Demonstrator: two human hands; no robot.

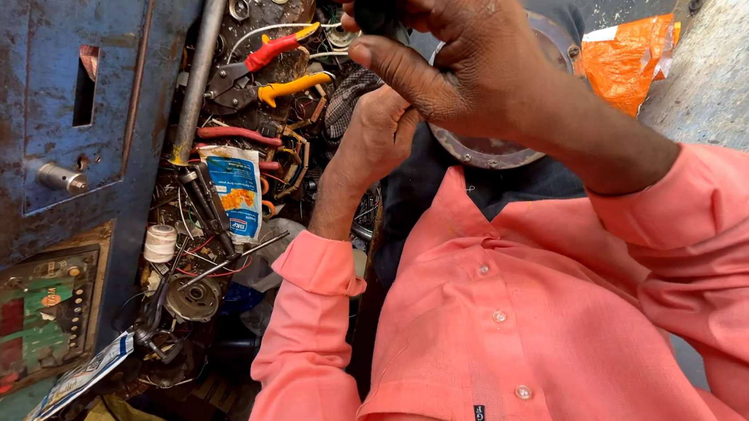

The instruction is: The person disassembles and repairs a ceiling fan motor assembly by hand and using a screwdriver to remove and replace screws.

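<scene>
Room to move: I am seeing tight quarters, with the blue metal cabinet crowding the left edge and a grey concrete slope closing in on the right.
Middle ground: both hands are working in the narrow gap above the round metal part, which is lying on the dark trousers just beyond the pink shirt.
Right hand: my right hand is clenching around a dark tool handle near the top edge, fingers wrapping over it and thumb pressing along its near side.
Tool handle direction: only a short stub is showing, so I cannot tell which way its long axis is running; the working end is hiding behind the fist.
Handle against grip: the handle is sitting at the far left of the fist, poking out just above the thumb.
Left hand: my left hand is curling in just below and left of the right; what it is gripping is hidden behind the right hand, so I cannot tell.
Left clutter: red-handled pliers, yellow-handled pliers, a printed pouch and a white tape roll are filling the tray of tools.
Far right: an orange bag is lying on the ground.
</scene>
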